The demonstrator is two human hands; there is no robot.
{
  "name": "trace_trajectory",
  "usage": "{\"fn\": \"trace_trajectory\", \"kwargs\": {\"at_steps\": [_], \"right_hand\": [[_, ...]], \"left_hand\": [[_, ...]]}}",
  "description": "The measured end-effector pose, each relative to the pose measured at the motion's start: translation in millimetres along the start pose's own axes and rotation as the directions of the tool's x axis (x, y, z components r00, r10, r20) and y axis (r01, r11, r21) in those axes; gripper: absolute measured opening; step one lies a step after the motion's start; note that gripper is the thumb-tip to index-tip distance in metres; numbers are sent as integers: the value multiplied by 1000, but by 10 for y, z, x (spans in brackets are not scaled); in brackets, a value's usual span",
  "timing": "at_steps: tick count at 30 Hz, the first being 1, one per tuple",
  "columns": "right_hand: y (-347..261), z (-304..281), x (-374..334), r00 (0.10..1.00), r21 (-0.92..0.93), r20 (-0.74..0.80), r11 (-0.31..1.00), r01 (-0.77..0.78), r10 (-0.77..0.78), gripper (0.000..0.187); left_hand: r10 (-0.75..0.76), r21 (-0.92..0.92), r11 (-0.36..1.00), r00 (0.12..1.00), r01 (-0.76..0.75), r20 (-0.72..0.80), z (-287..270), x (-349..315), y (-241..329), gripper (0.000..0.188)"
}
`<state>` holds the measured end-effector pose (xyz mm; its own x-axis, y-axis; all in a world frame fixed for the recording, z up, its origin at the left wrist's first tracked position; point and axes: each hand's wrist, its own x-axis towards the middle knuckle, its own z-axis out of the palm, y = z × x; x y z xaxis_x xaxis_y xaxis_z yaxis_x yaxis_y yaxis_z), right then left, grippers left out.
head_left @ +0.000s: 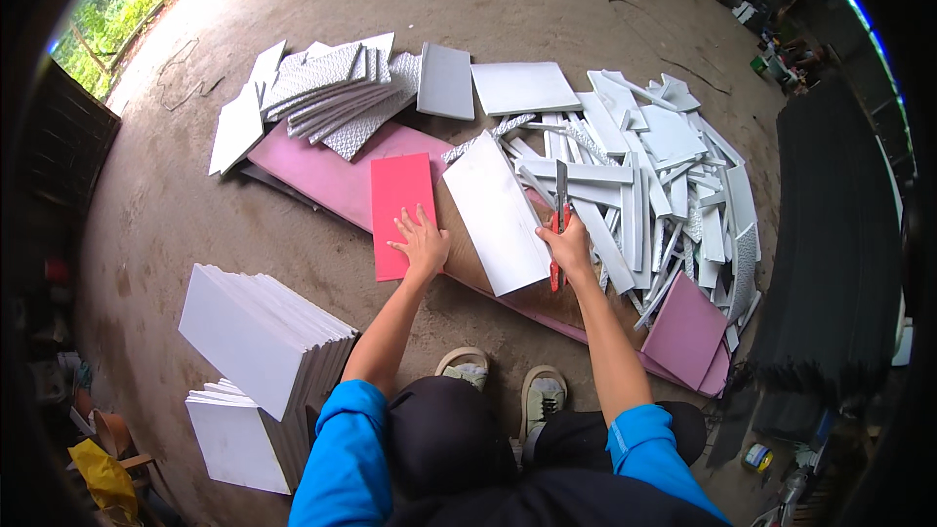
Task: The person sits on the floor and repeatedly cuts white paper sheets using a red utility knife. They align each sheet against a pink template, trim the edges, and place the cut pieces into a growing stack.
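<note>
Fingers (411, 223) of the left hand (427, 246) spread on the red panel (401, 183), right hand (572, 246) curled round a red-handled cutter (561, 220) right of it, white panel (496, 215) between; red panel could skid if pressure slackens.

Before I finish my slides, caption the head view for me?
Left hand spread on a red panel, right hand holding a red-handled tool beside a white panel.

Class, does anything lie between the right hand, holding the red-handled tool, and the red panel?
Yes: the white panel lies between the right hand and the red panel. The left hand also covers part of the red panel.
</note>
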<state>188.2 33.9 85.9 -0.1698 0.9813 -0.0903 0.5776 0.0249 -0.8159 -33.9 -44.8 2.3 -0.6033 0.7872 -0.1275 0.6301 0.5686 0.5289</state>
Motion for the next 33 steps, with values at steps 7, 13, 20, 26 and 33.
{"fn": "trace_trajectory", "kwargs": {"at_steps": [7, 13, 20, 26, 33], "right_hand": [[-449, -1025, -115, 959, 242, -31, 929, 281, -282, 22], [-495, -1304, -375, 906, -112, -169, 921, 374, -388, 20], [-481, -1222, -698, 976, -351, -57, 920, 175, -208, 31], [-637, -953, -908, 986, -388, 56, 907, 165, -155, 34], [-482, -849, -917, 959, -416, -6, 872, 257, -285, 30]], "left_hand": [[574, -203, 773, 798, -602, -183, -1517, 346, 1193, 66], [746, -356, 543, 632, -760, -212, -1963, -52, 1576, 34], [847, 29, 529, 524, -848, -90, -1652, -614, 1829, 21], [900, 184, 433, 434, -882, -39, -1118, -564, 1573, 22], [814, 195, 543, 569, -817, 119, -981, -670, 1778, 25]]}}
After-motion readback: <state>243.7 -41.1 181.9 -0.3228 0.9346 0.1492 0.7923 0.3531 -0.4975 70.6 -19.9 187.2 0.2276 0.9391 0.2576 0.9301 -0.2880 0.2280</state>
